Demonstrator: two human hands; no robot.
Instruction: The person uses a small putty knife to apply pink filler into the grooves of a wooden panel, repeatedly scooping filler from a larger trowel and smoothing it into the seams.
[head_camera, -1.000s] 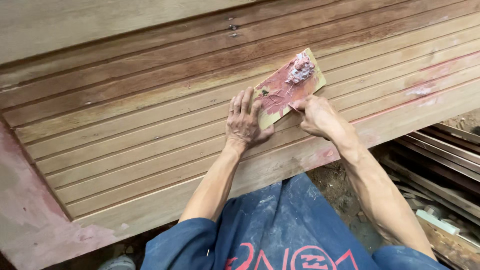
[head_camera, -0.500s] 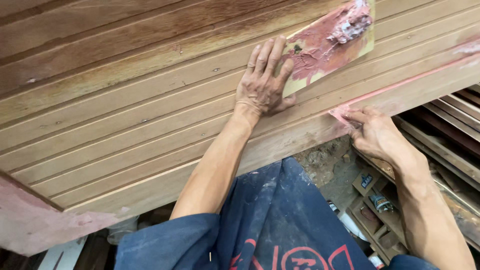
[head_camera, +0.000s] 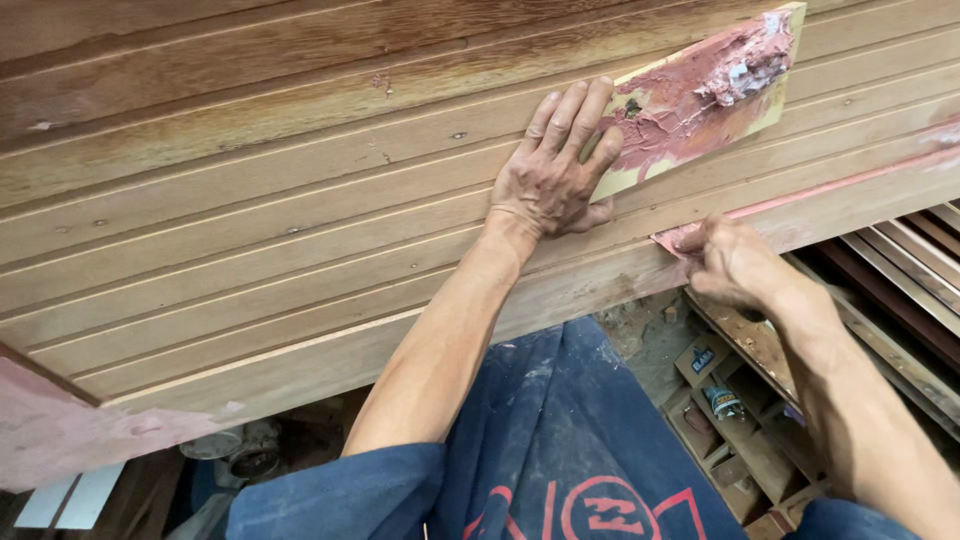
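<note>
While the left hand (head_camera: 548, 172) lay spread against the putty-smeared board (head_camera: 700, 95), the right hand (head_camera: 735, 265) pressed pink putty (head_camera: 680, 238) along the grooved panel (head_camera: 300, 230) edge, fingers together.

left hand (head_camera: 553, 175): flat, fingers spread | right hand (head_camera: 735, 265): fingers curled, pressing

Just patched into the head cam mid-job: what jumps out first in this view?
The small pale wooden board smeared with pinkish-red putty stands out at upper right, lying on the large grooved brown wooden panel, with the left hand pressed flat beside it and its fingertips on the board's edge. Lower right, the right hand works at the panel's front edge, where a strip of the same pink filler runs along a groove.
</note>
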